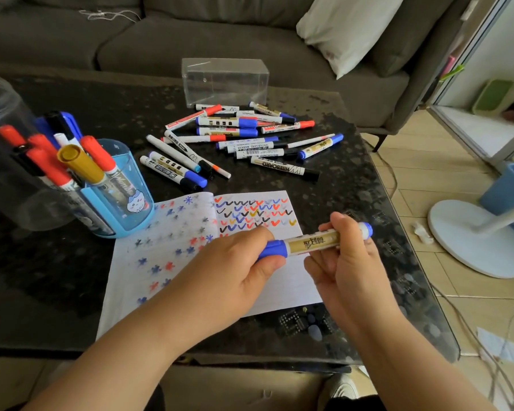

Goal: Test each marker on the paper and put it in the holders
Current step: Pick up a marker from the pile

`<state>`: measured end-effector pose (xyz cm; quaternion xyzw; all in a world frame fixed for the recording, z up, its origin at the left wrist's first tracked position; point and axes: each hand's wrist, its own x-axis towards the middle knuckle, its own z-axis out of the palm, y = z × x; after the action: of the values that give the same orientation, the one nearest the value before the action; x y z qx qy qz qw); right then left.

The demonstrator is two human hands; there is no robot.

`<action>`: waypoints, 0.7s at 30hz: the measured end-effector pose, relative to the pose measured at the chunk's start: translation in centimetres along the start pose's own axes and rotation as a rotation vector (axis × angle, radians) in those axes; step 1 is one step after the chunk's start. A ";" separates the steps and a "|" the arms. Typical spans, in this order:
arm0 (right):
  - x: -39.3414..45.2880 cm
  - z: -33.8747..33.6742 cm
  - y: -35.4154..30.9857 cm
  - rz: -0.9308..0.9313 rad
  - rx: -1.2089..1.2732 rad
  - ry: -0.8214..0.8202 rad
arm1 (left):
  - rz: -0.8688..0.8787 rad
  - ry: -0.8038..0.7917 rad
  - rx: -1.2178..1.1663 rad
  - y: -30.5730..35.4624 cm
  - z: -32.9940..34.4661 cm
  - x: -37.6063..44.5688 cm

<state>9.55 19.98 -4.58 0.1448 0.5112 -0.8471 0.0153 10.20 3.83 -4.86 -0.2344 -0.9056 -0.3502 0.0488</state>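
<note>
My left hand [244, 265] grips the blue cap and my right hand [346, 256] wraps the gold barrel of a blue whiteboard marker [312, 240], held level just above the check-marked paper [172, 247]. Beyond my grip lies the loose marker pile [244, 137]; far left stands the blue holder [122, 200], already holding markers.

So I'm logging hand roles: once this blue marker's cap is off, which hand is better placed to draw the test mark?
Probably the right hand: it grips the blue marker by its barrel above the paper, while the left hand grips only the cap end.
</note>
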 end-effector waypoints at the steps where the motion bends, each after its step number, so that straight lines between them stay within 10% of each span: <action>1: 0.0 0.0 0.0 -0.002 -0.011 -0.009 | -0.011 0.001 -0.031 -0.1 0.0 0.0; 12: -2.0 1.9 -3.4 -0.096 -0.481 -0.130 | -0.115 0.143 0.121 0.5 -4.1 -0.3; 21: -10.4 10.1 -2.8 -0.334 -0.792 -0.536 | -0.338 0.579 0.470 0.6 -12.5 -16.0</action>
<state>16.67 11.21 4.94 -0.1782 0.7876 -0.5863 0.0641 23.69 -10.17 0.85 0.0436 -0.9356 -0.1885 0.2954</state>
